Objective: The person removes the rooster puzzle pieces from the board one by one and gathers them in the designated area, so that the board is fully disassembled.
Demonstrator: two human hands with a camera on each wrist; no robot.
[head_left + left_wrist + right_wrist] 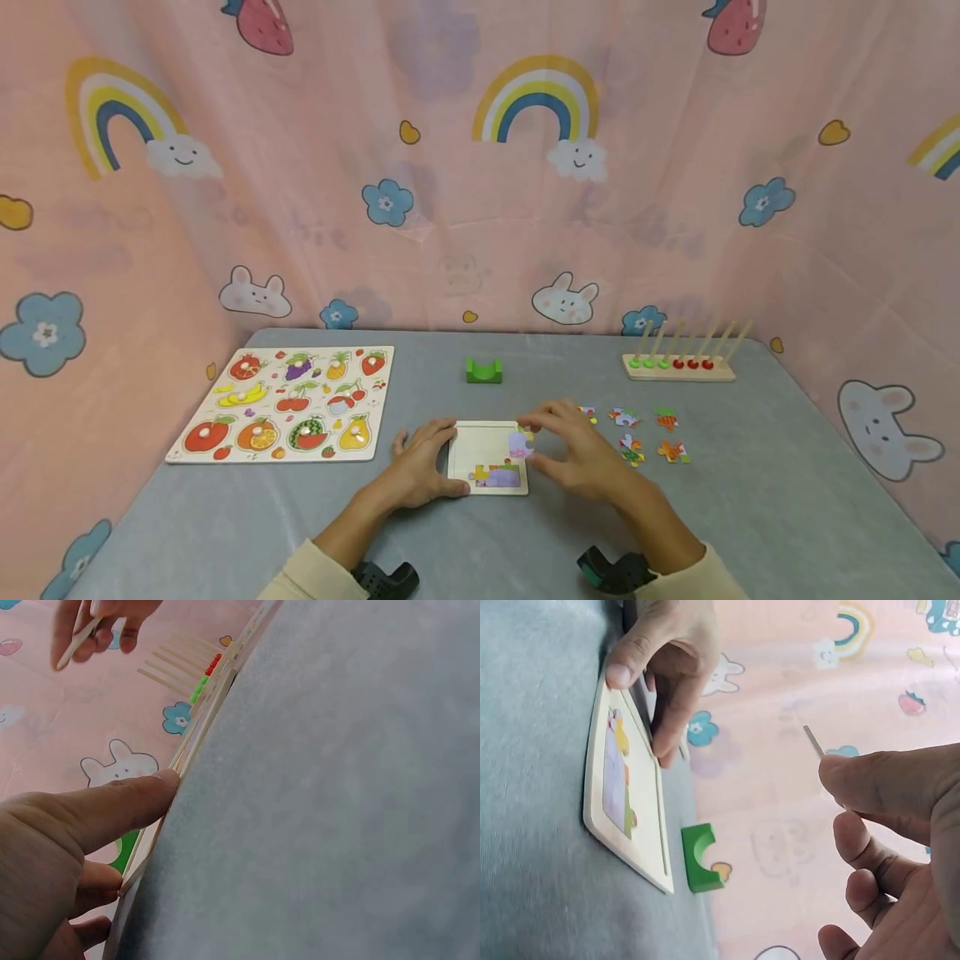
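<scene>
A small wooden puzzle tray (476, 442) lies on the table in front of me. Along its bottom edge sit joined puzzle pieces (504, 477) in purple and yellow. My left hand (416, 475) grips the tray's left side, with the thumb at the near left corner and the fingers along the far left. Between thumb and fingers, my right hand (581, 454) pinches a lilac jigsaw piece (518, 445) above the tray's right side. The right wrist view shows this piece (814, 741) edge-on, raised clear of the tray.
Several loose jigsaw pieces (626, 417) lie right of the tray, partly behind my right hand. A green arched block (483, 372) stands beyond it. A fruit peg board (277, 406) lies at left. A wooden peg rack (681, 372) with red and green beads stands at far right.
</scene>
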